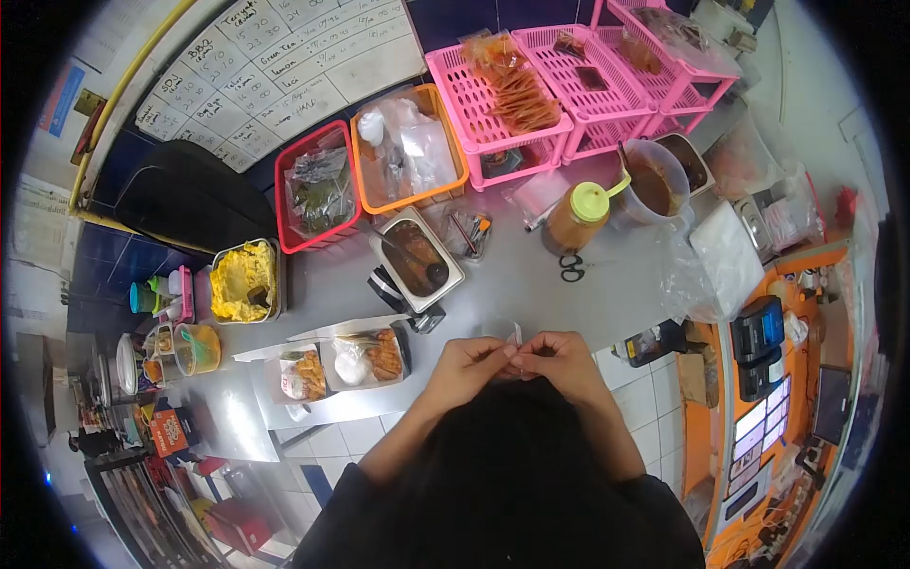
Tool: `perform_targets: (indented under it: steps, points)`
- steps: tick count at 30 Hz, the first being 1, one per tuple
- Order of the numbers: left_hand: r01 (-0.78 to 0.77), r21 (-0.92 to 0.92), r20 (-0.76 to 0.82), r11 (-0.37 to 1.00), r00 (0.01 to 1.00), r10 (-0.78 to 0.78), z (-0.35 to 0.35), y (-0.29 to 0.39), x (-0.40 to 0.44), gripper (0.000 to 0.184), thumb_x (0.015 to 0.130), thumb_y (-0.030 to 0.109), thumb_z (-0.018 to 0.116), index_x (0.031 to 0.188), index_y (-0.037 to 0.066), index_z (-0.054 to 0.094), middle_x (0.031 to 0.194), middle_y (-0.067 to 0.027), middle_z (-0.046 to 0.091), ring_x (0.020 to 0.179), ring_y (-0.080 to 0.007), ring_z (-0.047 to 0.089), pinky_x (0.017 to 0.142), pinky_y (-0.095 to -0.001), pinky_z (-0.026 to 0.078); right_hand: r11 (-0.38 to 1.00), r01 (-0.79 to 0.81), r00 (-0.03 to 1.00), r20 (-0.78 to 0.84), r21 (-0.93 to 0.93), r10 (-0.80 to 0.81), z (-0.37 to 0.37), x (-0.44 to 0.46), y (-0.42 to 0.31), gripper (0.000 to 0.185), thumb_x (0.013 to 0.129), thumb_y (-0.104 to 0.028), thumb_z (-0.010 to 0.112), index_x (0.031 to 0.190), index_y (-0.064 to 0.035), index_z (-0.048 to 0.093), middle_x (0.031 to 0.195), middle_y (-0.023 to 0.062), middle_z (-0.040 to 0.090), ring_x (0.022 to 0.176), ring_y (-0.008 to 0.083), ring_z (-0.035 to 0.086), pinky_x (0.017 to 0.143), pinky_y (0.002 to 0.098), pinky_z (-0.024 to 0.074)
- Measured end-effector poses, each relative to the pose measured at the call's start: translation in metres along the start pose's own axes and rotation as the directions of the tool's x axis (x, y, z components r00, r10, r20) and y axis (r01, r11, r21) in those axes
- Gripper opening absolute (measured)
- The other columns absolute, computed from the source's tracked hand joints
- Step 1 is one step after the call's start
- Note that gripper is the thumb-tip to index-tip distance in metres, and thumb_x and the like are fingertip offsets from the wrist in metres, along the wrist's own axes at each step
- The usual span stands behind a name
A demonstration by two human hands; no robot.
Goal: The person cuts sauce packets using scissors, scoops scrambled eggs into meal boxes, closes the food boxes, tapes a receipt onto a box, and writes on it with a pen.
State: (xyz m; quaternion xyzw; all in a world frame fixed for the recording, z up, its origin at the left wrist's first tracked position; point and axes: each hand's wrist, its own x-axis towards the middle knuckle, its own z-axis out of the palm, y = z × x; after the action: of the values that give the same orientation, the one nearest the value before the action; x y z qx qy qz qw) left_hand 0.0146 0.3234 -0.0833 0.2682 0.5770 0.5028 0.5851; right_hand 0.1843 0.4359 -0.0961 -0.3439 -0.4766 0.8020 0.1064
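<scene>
My left hand (471,370) and my right hand (569,368) meet at the table's near edge, their thumbs and fingertips pinched together. Between them pokes up a small whitish strip (517,334); its material is too small to tell, and the rest of it is hidden by my fingers. To the left of my hands, two open paper boxes sit side by side, each with fried food (385,355) and a white wrapped bundle (352,364) or packet inside. A black tape dispenser (428,318) stands between the boxes and my left hand.
Behind are a steel pan of dark sauce (415,258), scissors (572,268), a yellow-capped squeeze bottle (578,220) and a sauce jug (652,180). Pink baskets (590,114), a red basket (318,180) and an orange basket (409,147) line the back. A yellow-filled tub (245,282) stands left.
</scene>
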Motion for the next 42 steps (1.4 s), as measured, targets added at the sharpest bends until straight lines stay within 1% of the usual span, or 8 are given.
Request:
perform_targets:
  steps: [4, 7, 16, 24, 28, 37, 40, 42]
  points:
    - [0.021, -0.049, 0.063, 0.999, 0.998, -0.018, -0.008, -0.001, -0.002, 0.024, 0.099, 0.020, 0.066, 0.102, -0.004, 0.072, 0.080, -0.0091, 0.074, 0.075, -0.0145, 0.072, 0.070, -0.0281, 0.057, 0.996, -0.083, 0.996, 0.033, 0.032, 0.082, 0.001, -0.004, -0.007, 0.016, 0.090, -0.013, 0.076, 0.093, 0.0014, 0.069, 0.079, 0.0038, 0.069, 0.067, 0.0096, 0.063, 0.066, 0.0256, 0.0542]
    - [-0.033, 0.579, -0.068, 0.815, 0.994, 0.089, -0.002, 0.015, -0.005, 0.018, 0.095, 0.015, 0.065, 0.090, -0.002, 0.070, 0.076, -0.0119, 0.072, 0.071, -0.0165, 0.071, 0.060, -0.0331, 0.053, 0.956, 0.146, 0.983, -0.068, -0.256, -0.168, 0.006, 0.001, 0.011, 0.015, 0.089, -0.013, 0.076, 0.092, -0.0010, 0.067, 0.079, 0.0076, 0.071, 0.065, 0.0160, 0.066, 0.063, 0.0292, 0.0547]
    - [-0.093, 0.809, -0.221, 0.580, 0.867, 0.447, 0.018, -0.007, 0.000, 0.018, 0.082, 0.016, 0.066, 0.076, 0.000, 0.063, 0.072, -0.0202, 0.065, 0.066, -0.0396, 0.064, 0.060, -0.0457, 0.050, 0.236, 0.339, 0.697, 0.075, -0.911, -0.713, 0.031, 0.000, 0.024, 0.016, 0.081, -0.004, 0.070, 0.092, -0.0081, 0.060, 0.077, 0.0085, 0.062, 0.066, 0.0293, 0.064, 0.055, 0.0385, 0.0543]
    - [0.042, 0.310, -0.100, 0.950, 0.995, -0.011, -0.015, 0.006, 0.009, 0.027, 0.091, 0.018, 0.055, 0.070, 0.002, 0.059, 0.060, -0.0062, 0.049, 0.060, -0.0154, 0.045, 0.059, -0.0330, 0.039, -0.050, 0.303, 0.811, 0.285, -0.952, -0.511, 0.043, -0.026, -0.032, 0.024, 0.081, -0.030, 0.076, 0.095, -0.0119, 0.070, 0.095, 0.0031, 0.059, 0.081, 0.0215, 0.061, 0.066, 0.0368, 0.0529]
    - [0.122, 0.255, 0.048, 0.959, 0.989, -0.138, -0.021, 0.002, 0.007, 0.026, 0.091, 0.014, 0.055, 0.068, 0.001, 0.058, 0.079, -0.0024, 0.055, 0.069, -0.0116, 0.046, 0.064, -0.0286, 0.038, -0.141, 0.717, 0.563, 0.686, -0.683, -0.461, 0.035, -0.024, -0.019, 0.036, 0.084, -0.047, 0.075, 0.083, -0.0116, 0.070, 0.089, 0.0041, 0.061, 0.074, 0.0218, 0.062, 0.065, 0.0359, 0.0522]
    - [-0.392, 0.438, 0.312, 0.809, 0.910, 0.272, -0.020, 0.003, 0.007, 0.017, 0.091, 0.017, 0.059, 0.085, 0.003, 0.066, 0.117, -0.0154, 0.067, 0.111, -0.0319, 0.063, 0.105, -0.0444, 0.040, 0.220, 0.533, 0.821, 0.436, -0.817, -0.368, 0.004, -0.002, 0.007, 0.027, 0.096, -0.036, 0.065, 0.099, -0.0108, 0.074, 0.074, 0.0058, 0.070, 0.052, 0.0185, 0.065, 0.052, 0.0338, 0.0524]
    - [0.178, 0.647, -0.179, 0.741, 0.981, -0.080, 0.003, 0.029, 0.000, 0.025, 0.094, 0.027, 0.064, 0.101, 0.004, 0.065, 0.117, -0.0170, 0.067, 0.109, -0.0341, 0.064, 0.104, -0.0492, 0.042, 0.894, 0.129, 0.917, 0.396, -0.429, 0.058, -0.007, -0.010, -0.010, 0.041, 0.103, -0.038, 0.057, 0.133, -0.0114, 0.065, 0.083, 0.0078, 0.074, 0.047, 0.0131, 0.060, 0.048, 0.0277, 0.0502]
    - [0.093, 0.727, -0.104, 0.681, 0.994, -0.024, -0.001, 0.031, 0.000, 0.037, 0.092, 0.034, 0.069, 0.112, 0.004, 0.064, 0.117, -0.0172, 0.067, 0.108, -0.0343, 0.064, 0.101, -0.0498, 0.044, 0.966, 0.017, 0.882, 0.458, -0.259, 0.107, -0.021, -0.007, -0.013, 0.053, 0.105, -0.044, 0.050, 0.145, -0.0092, 0.052, 0.091, 0.0102, 0.075, 0.047, 0.0108, 0.056, 0.047, 0.0257, 0.0485]
